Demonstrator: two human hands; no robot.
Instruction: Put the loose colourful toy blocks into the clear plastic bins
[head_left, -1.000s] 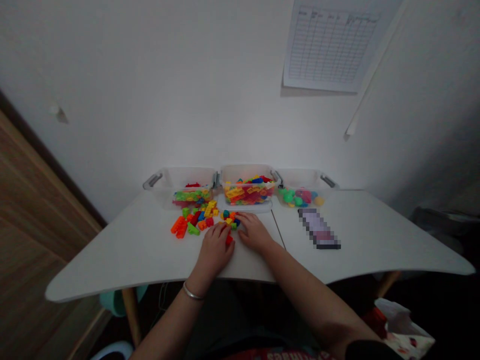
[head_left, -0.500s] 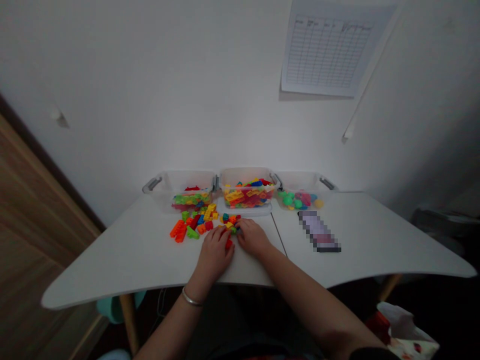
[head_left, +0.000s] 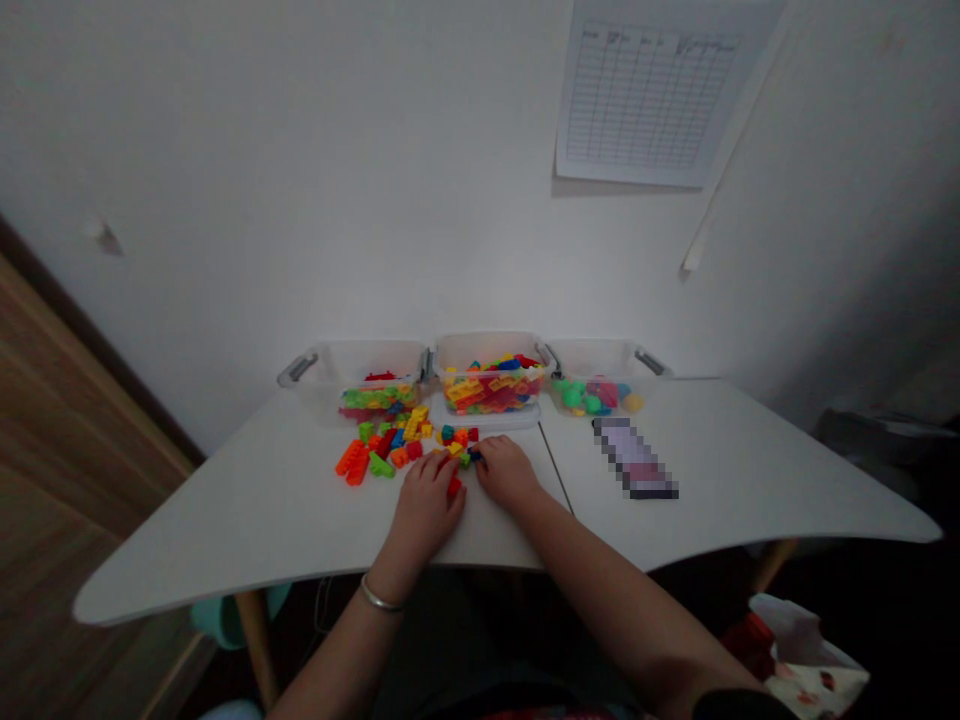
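Near the middle of the white table, my left hand [head_left: 426, 500] is closed on a red block [head_left: 454, 487], part of which shows between thumb and fingers. Just to its right, my right hand [head_left: 508, 472] has its fingertips pressed on a dark blue block [head_left: 475, 455]. A small green block [head_left: 464, 459] and a yellow block [head_left: 455, 450] lie between the hands. Left of my left hand are loose blocks, among them orange ones [head_left: 352, 462], a light green one [head_left: 381, 465] and yellow ones [head_left: 414, 424].
Three clear bins stand along the wall: left [head_left: 367, 360], middle [head_left: 491, 350] and right [head_left: 596, 360], each holding coloured pieces. A lid [head_left: 517, 416] lies before the middle bin. A phone [head_left: 636, 460] rests on the table [head_left: 225, 510] at the right.
The view has shifted slightly. My right fingers have moved a little, and more of the dark blue block shows at their tips. My left hand still holds the red block.
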